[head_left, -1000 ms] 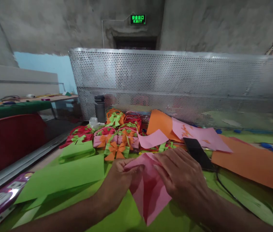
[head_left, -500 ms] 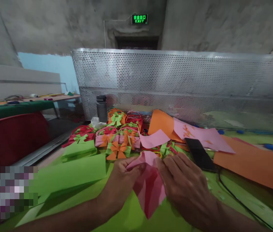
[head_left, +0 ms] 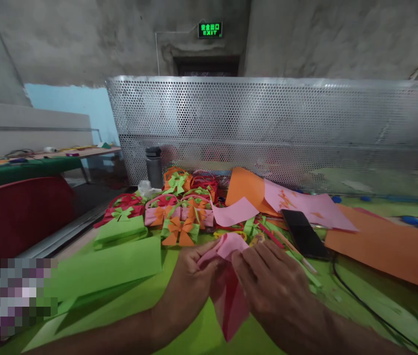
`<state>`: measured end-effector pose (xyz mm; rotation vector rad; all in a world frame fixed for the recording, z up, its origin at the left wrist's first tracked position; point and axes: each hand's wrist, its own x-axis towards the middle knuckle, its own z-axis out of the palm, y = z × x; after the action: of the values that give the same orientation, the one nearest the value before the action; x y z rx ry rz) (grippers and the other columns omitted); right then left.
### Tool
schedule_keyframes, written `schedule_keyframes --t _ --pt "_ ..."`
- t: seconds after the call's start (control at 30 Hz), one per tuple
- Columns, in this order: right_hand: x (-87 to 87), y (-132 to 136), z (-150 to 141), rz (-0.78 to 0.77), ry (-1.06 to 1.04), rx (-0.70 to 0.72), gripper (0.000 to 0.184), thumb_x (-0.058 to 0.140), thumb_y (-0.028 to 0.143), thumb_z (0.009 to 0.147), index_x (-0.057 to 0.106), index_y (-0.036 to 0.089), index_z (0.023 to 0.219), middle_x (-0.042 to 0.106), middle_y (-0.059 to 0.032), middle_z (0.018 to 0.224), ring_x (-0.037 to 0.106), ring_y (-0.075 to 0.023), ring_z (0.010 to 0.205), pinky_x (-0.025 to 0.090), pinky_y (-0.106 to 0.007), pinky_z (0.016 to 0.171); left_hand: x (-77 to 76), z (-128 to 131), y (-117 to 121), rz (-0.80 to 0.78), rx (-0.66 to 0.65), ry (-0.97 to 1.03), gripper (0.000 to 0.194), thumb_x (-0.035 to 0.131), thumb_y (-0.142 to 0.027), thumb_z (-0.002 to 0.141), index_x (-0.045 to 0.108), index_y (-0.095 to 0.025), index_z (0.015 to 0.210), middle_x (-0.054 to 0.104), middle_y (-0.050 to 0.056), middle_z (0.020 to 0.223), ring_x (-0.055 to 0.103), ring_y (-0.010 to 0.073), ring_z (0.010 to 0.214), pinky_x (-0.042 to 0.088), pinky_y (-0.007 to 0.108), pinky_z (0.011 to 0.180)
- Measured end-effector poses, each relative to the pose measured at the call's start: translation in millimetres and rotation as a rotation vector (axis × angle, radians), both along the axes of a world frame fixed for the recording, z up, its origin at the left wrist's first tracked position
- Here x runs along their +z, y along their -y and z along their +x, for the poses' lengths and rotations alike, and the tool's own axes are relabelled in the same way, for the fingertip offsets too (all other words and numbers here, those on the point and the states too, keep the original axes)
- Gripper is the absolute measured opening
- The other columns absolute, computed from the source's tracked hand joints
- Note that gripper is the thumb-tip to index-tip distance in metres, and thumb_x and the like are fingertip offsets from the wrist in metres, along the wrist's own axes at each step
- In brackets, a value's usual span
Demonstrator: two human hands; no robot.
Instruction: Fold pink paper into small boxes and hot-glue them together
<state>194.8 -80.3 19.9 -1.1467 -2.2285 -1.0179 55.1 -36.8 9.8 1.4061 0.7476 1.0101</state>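
A folded sheet of pink paper is held between my two hands above the green table surface. My left hand pinches its upper left part, thumb on the near side. My right hand grips its upper right edge with curled fingers. The paper's lower end hangs down in a point, its inner folds darker pink. Just beyond my hands stand several small paper bags with bows, among them a green one with an orange bow and a pink bag.
Folded green paper lies to the left. On the right are a black phone, a cable, an orange sheet and a pink sheet. A dark bottle stands before a perforated metal panel.
My right hand has shifted slightly left and down, and the paper's top is now folded over more. The hanging part looks narrower. Scraps and a thin stick show beyond my right hand.
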Motion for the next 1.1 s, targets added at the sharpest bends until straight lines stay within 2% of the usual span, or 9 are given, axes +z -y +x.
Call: schedule_keyframes --t 0.17,0.23,0.37,0.43,0.53,0.67,0.8,0.93,1.1 --pt "-2.4 -2.6 -0.1 -0.053 -0.061 0.073 0.022 0.044 0.005 0.077 0.064 0.007 0.086 0.061 -0.0079 0.067 0.054 -0.0218 0.062 0.040 -0.035 0.058 1.6 -0.7 -1.0 0.003 -0.032 0.021 0.011 0.062 -0.019 0.070 0.067 -0.015 0.079 0.056 -0.002 0.064 0.042 0.0106 0.060 0.037 0.017 0.054" --pt "0.1 -3.7 0.7 -0.111 -0.150 0.117 0.019 0.045 0.012 0.082 0.063 0.011 0.078 0.061 -0.0063 0.065 0.054 -0.0200 0.060 0.039 -0.033 0.056 0.8 -4.4 -4.1 0.023 -0.062 0.021 0.013 0.061 -0.019 0.072 0.067 -0.016 0.082 0.059 -0.001 0.066 0.046 0.0117 0.062 0.039 0.018 0.056" --pt "14.3 -10.7 12.1 -0.316 -0.495 0.238 0.031 0.044 0.026 0.087 0.060 0.016 0.062 0.058 -0.0012 0.057 0.051 -0.0125 0.053 0.038 -0.026 0.051 -1.1 -14.9 -14.5 0.105 -0.122 -0.016 0.017 0.056 -0.027 0.078 0.067 -0.015 0.081 0.060 0.001 0.063 0.050 0.0126 0.057 0.040 0.020 0.054" --pt "22.3 -18.2 22.5 -0.454 -0.715 0.214 0.024 0.049 0.024 0.084 0.061 0.016 0.065 0.060 0.0004 0.058 0.052 -0.0099 0.054 0.040 -0.022 0.053 -1.1 -19.3 -19.0 0.137 -0.109 -0.042 0.021 0.056 -0.030 0.078 0.066 -0.013 0.070 0.058 0.001 0.058 0.048 0.0115 0.053 0.038 0.020 0.052" --pt "26.9 -32.3 35.6 -0.614 -0.953 0.182 0.014 0.056 0.028 0.079 0.065 0.017 0.080 0.066 -0.0025 0.079 0.059 -0.0133 0.071 0.045 -0.025 0.064 -0.2 -23.3 -21.9 0.146 -0.106 -0.059 0.021 0.060 -0.032 0.075 0.066 -0.013 0.069 0.056 0.000 0.056 0.045 0.0097 0.050 0.035 0.019 0.049" --pt "19.4 -43.1 36.1 -0.954 -1.077 0.312 0.022 0.053 0.033 0.080 0.067 0.016 0.076 0.062 0.0001 0.065 0.053 -0.0099 0.059 0.040 -0.021 0.053 -0.8 -24.1 -21.9 0.115 -0.142 -0.048 0.022 0.063 -0.034 0.072 0.068 -0.013 0.080 0.058 0.001 0.059 0.047 0.0104 0.051 0.036 0.019 0.048" --pt "12.9 -40.3 26.1 -1.192 -1.228 0.364 0.024 0.059 0.036 0.074 0.065 0.013 0.069 0.050 0.0045 0.053 0.037 -0.0044 0.044 0.027 -0.018 0.043 -5.8 -21.5 -23.2 0.048 -0.142 0.038 0.015 0.061 -0.027 0.075 0.068 -0.014 0.073 0.056 -0.001 0.053 0.047 0.0096 0.050 0.037 0.018 0.049" --pt "9.0 -37.2 21.0 -1.273 -1.413 0.385 0.028 0.066 0.040 0.067 0.061 0.013 0.064 0.045 0.0059 0.050 0.032 -0.0032 0.041 0.023 -0.018 0.040 -10.0 -19.0 -22.0 -0.043 -0.177 0.145 0.006 0.062 -0.016 0.073 0.067 -0.015 0.073 0.058 -0.002 0.056 0.045 0.0077 0.047 0.036 0.017 0.047" --pt "3.4 -37.6 20.1 -1.332 -1.562 0.437 0.039 0.058 0.051 0.071 0.052 0.015 0.058 0.041 0.0063 0.047 0.030 -0.0042 0.040 0.024 -0.019 0.040 -10.9 -17.2 -19.9 -0.135 -0.142 0.209 0.015 0.063 -0.012 0.069 0.067 -0.016 0.083 0.060 -0.001 0.059 0.050 0.0086 0.051 0.038 0.017 0.048"
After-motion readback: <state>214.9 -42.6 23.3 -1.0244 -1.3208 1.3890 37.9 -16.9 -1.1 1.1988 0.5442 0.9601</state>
